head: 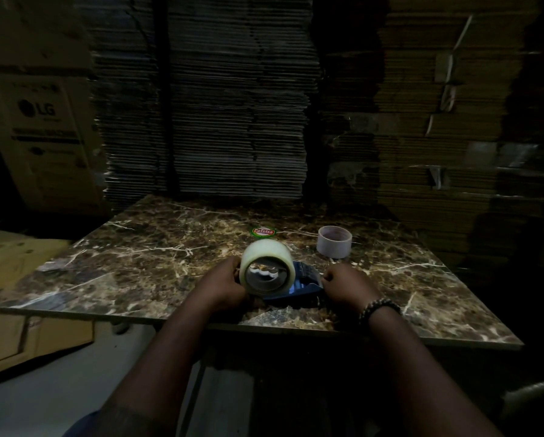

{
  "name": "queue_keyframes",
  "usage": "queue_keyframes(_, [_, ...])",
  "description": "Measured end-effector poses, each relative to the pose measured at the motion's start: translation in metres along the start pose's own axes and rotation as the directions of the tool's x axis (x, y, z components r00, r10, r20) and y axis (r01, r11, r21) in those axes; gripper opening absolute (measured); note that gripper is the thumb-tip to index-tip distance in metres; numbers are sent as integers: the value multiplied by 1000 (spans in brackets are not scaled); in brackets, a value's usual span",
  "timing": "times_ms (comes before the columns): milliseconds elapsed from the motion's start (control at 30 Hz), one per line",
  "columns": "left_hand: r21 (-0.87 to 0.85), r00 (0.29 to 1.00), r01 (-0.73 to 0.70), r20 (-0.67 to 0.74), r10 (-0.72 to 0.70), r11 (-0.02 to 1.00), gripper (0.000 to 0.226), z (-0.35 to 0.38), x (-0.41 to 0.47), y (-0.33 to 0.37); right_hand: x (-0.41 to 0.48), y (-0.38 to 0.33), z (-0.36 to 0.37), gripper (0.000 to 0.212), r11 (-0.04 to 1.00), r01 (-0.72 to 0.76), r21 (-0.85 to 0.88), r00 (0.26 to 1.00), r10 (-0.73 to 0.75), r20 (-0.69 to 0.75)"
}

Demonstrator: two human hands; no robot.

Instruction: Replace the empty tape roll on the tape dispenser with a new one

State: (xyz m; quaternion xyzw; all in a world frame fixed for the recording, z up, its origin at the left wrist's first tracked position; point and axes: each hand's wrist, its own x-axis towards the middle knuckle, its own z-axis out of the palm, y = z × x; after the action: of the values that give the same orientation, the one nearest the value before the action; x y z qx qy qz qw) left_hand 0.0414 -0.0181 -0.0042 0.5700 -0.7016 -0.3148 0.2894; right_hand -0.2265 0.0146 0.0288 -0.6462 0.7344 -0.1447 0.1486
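Note:
A full roll of clear tape (266, 266) stands on edge near the front of the marble table (144, 263), its hollow core facing me. My left hand (223, 283) grips its left side. Just right of the roll lies the dark blue tape dispenser (302, 283), partly hidden behind the roll, and my right hand (346, 283) holds its right end. The empty cardboard tape core (334, 241) stands apart on the table, behind my right hand.
A round green and red sticker (263, 231) lies on the table behind the roll. Tall stacks of flattened cardboard (207, 105) rise behind the table. A printed carton (43, 137) stands at the left. The room is dim.

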Motion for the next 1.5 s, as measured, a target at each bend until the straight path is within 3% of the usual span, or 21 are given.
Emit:
queue_keyframes(67, [-5,1000,-19,-8,19,1000,100,0,-2,1,-3,-2,-2,29,999,17,-27,999,-16,37])
queue_keyframes(200, [-31,1000,-15,-8,14,999,100,-1,-6,4,-11,-8,-3,56,995,72,-75,997,-70,31])
queue_keyframes(600, [-14,999,-17,-31,17,1000,110,0,-5,-3,-24,2,-7,44,986,63,154,998,-67,19])
queue_keyframes(800, [-36,998,30,-62,-32,999,102,5,-9,-4,-28,4,-3,65,979,50,199,999,-50,-8])
queue_keyframes(900, [-38,997,41,-71,-44,998,94,8,0,-16,-28,5,-3,66,975,50,218,999,-46,-24])
queue_keyframes(1067, [-60,995,50,-78,-55,997,98,10,-1,-15,-29,6,-1,65,971,57,233,998,-50,-34])
queue_keyframes(1400, [-77,993,24,-117,-33,997,89,12,-10,-8,-28,2,2,55,990,40,135,997,-30,-76])
queue_keyframes(1500, [-118,993,8,-115,-22,993,98,11,-11,-6,-26,1,2,51,993,43,110,996,-34,-81])
